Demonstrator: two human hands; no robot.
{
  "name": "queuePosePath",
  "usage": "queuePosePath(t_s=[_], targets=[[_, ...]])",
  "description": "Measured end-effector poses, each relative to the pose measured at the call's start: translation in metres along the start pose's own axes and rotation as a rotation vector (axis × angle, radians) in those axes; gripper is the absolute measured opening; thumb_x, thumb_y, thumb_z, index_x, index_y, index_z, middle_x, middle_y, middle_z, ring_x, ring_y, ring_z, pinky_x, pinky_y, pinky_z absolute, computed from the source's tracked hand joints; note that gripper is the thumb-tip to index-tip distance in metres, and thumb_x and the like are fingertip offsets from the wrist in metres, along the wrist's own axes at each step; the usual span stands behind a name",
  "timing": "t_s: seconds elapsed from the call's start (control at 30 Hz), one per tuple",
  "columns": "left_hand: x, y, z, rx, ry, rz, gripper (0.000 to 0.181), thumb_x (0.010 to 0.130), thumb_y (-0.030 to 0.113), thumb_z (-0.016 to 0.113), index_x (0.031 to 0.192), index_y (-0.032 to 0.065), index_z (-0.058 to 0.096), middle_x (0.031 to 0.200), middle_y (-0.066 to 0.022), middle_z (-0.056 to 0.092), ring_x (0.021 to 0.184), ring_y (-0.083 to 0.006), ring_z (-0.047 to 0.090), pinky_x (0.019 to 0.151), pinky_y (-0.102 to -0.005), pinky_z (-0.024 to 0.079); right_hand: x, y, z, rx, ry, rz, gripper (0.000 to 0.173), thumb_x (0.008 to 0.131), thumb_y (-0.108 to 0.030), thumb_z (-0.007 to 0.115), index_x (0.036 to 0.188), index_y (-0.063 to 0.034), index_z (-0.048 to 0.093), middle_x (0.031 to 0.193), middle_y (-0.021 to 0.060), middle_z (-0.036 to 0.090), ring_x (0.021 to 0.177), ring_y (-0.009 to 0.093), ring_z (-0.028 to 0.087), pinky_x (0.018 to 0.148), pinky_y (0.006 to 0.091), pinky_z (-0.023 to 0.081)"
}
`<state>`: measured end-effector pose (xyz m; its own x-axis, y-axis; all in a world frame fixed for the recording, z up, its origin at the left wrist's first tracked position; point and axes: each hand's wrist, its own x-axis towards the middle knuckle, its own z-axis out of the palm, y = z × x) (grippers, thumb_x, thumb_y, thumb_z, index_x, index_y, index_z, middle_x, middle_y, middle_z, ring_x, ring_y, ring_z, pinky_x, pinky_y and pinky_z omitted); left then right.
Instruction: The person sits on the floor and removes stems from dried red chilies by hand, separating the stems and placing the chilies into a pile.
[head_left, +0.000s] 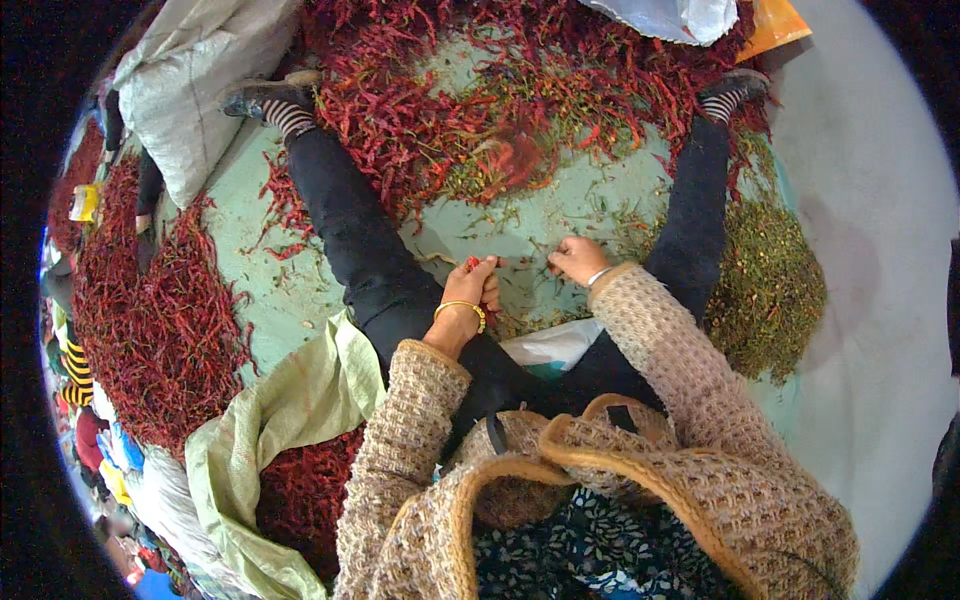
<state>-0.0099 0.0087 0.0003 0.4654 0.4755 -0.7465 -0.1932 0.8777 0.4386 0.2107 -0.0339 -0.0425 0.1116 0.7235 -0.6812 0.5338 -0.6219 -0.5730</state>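
Note:
My left hand (472, 289) is closed around red chilli peppers (472, 262), whose tips show at the top and below the fingers. A thin dark piece points from that fist towards my right hand. My right hand (580, 261) has its thumb and fingertips drawn together just to the right; whether a chilli stem is pinched there is too small to tell. Both hands are above a pale green sheet (450, 232) scattered with loose green stems (525, 247). Beyond them lies a broad heap of dried red chillies (390, 142), spread between my outstretched legs.
Greenish stems are heaped (772, 289) outside my right leg. An open woven sack (247, 442) holding chillies stands at my left, near another chilli pile (157, 322). A full white sack (180, 97) stands at the far left, with part of another person's leg (148, 180) beside it.

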Motion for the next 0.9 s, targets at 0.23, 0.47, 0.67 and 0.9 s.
queuePosePath(t_s=[0.23,0.47,0.67,0.9], targets=[[-0.014,0.006,0.020,0.131,-0.144,-0.132,0.021,0.089,0.023,0.049,0.095,0.0040,0.055,0.073,-0.0044,0.058,0.046,-0.0074,0.038,0.038,-0.0225,0.031,-0.045,-0.035,0.018,0.863,-0.076,-0.118,0.028,0.086,-0.030,0.055,0.096,-0.0039,0.062,0.083,0.0015,0.061,0.075,0.009,0.056,0.065,0.0245,0.046],[-0.014,0.004,0.016,0.204,-0.150,-0.079,0.016,0.089,0.021,0.049,0.087,0.0053,0.051,0.069,-0.0012,0.051,0.045,-0.0050,0.033,0.035,-0.0198,0.023,-0.030,-0.033,0.031,0.736,-0.142,-0.248,0.027,0.087,-0.023,0.055,0.099,0.0000,0.060,0.085,0.0036,0.062,0.073,0.010,0.057,0.068,0.0250,0.047],[-0.012,0.003,0.024,0.348,-0.099,-0.058,0.011,0.086,0.019,0.051,0.085,0.0073,0.051,0.062,0.0023,0.043,0.042,-0.0046,0.031,0.035,-0.0199,0.022,-0.043,-0.043,0.025,0.773,-0.003,-0.252,0.025,0.083,-0.028,0.058,0.084,-0.0036,0.063,0.072,-0.0002,0.060,0.063,0.007,0.052,0.058,0.0220,0.043],[0.013,-0.009,-0.001,0.314,0.247,0.273,0.016,0.084,0.014,0.049,0.085,-0.0007,0.056,0.068,-0.0071,0.057,0.053,-0.0118,0.046,0.048,-0.0255,0.038,-0.062,-0.089,0.016,-0.388,0.381,-0.738,0.017,0.075,-0.028,0.059,0.077,-0.0110,0.059,0.081,0.0024,0.055,0.080,0.022,0.055,0.061,0.0339,0.048]])
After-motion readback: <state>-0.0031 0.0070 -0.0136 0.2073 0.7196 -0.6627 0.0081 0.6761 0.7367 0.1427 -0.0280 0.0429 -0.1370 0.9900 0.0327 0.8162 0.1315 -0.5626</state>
